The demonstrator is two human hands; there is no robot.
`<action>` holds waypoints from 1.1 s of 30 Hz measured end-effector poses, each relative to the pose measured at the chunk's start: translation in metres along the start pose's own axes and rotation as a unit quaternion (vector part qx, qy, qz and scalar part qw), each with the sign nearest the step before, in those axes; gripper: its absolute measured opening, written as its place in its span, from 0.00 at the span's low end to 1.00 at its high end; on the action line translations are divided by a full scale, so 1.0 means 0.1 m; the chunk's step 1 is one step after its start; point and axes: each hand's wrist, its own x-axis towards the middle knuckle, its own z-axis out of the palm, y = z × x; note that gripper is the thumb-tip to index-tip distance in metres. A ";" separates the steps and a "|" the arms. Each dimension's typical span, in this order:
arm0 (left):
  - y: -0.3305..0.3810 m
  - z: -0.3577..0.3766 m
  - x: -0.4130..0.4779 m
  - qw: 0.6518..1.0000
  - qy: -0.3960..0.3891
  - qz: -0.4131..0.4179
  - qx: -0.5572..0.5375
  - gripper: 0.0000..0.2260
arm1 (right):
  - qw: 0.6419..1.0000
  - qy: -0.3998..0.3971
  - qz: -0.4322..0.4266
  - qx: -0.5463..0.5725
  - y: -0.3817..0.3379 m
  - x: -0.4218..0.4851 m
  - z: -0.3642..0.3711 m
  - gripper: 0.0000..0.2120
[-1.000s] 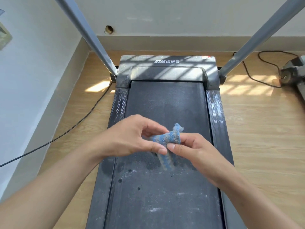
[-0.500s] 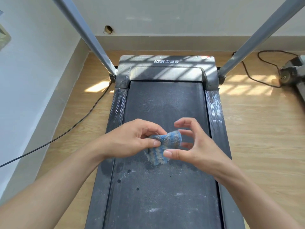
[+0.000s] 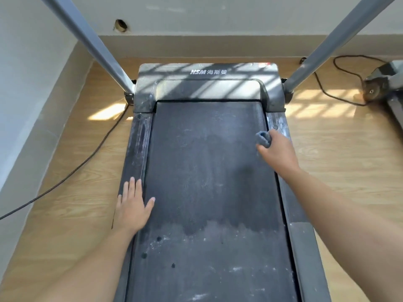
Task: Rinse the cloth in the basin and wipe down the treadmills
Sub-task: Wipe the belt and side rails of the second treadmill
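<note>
A dusty treadmill (image 3: 207, 171) with a dark belt and a grey front cover fills the middle of the view. My right hand (image 3: 278, 152) presses a small bunched blue cloth (image 3: 262, 138) against the belt's right edge, near the right side rail. My left hand (image 3: 133, 203) lies flat with fingers spread on the left side rail, holding nothing. The upper part of the belt looks darker and damp, while the lower part is streaked with pale dust.
Two grey uprights (image 3: 91, 44) (image 3: 327, 46) rise from the treadmill's front corners. A black cable (image 3: 82, 162) runs over the wooden floor at left. Another cable (image 3: 327, 88) loops toward a second machine (image 3: 383, 83) at right. White walls stand at left and ahead.
Both hands held the cloth together over the belt's middle. Now they have parted: the right hand carried the cloth to the belt's right edge, and the left hand dropped flat onto the left rail.
</note>
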 end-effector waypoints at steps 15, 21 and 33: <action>-0.20 0.68 0.09 0.979 0.199 0.046 0.025 0.36 | 0.978 -0.088 -0.041 -0.186 0.60 0.48 1.37 0.47; -0.19 0.68 0.13 0.977 0.208 0.042 0.023 0.36 | 0.964 -0.113 -0.142 -0.195 -0.53 0.37 2.20 0.46; -0.22 0.67 0.13 0.977 0.208 0.045 0.004 0.35 | 0.933 -0.097 -0.288 -0.191 -1.82 0.09 2.86 0.30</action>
